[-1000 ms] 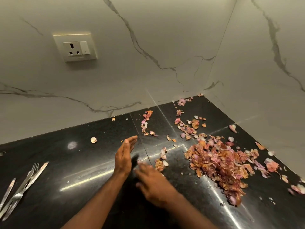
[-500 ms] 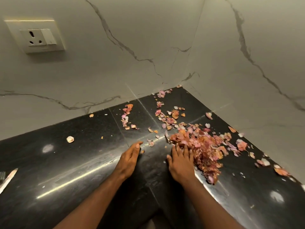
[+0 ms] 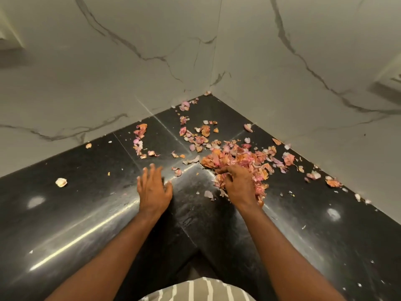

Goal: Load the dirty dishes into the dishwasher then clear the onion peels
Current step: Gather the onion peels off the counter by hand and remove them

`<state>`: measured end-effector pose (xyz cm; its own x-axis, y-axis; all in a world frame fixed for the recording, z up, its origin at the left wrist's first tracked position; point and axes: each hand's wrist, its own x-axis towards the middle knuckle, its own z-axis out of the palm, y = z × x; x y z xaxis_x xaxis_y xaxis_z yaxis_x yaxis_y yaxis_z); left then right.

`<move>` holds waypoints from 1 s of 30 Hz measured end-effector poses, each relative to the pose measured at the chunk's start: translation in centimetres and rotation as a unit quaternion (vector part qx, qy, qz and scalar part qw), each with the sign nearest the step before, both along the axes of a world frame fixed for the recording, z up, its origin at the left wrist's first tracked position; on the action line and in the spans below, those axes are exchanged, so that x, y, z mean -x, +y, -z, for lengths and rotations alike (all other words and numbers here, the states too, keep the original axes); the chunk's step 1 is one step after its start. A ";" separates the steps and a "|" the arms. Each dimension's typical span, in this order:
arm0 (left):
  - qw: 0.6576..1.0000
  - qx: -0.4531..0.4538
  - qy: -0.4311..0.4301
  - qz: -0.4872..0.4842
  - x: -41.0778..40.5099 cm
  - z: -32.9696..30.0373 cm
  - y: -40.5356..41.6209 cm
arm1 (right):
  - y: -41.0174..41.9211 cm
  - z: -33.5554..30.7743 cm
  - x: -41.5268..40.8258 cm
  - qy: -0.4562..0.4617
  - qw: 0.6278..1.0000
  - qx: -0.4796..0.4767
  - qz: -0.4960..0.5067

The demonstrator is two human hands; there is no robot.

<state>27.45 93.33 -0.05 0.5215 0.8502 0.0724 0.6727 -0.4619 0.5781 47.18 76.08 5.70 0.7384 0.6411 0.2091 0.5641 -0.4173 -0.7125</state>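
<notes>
The heap of pink and orange papery onion peels (image 3: 240, 158) lies near the black stone counter's (image 3: 86, 213) corner. The right hand (image 3: 238, 184) claws into the heap's near edge; the left hand (image 3: 153, 189), fingers spread, hovers just leftward, empty.

Black polished countertop (image 3: 71, 216) filling corner, reflecting light streaks. White grey-veined marble walls (image 3: 121, 68) meeting at vertical seam behind. Striped garment (image 3: 201, 290) showing at lower edge. Blurred fixture (image 3: 388, 83) sitting on right wall.
</notes>
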 end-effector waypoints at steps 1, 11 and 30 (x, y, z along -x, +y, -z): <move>0.997 0.005 0.079 -0.026 -0.1 0.2 -0.1 | 0.0 -0.2 -0.1 0.007 1.000 -0.009 0.001; 0.970 0.136 0.048 0.194 -6.0 -1.4 -5.1 | -1.3 1.0 2.1 -0.001 0.999 -0.037 -0.036; 0.939 0.279 -0.108 0.168 -6.9 -3.5 -3.1 | -3.1 0.6 2.0 0.046 0.996 -0.070 -0.004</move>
<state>34.34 90.24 3.48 0.7910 0.5775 -0.2019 0.3835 -0.2110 0.8991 45.18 72.96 5.08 0.7531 0.6171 0.2280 0.4966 -0.3059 -0.8123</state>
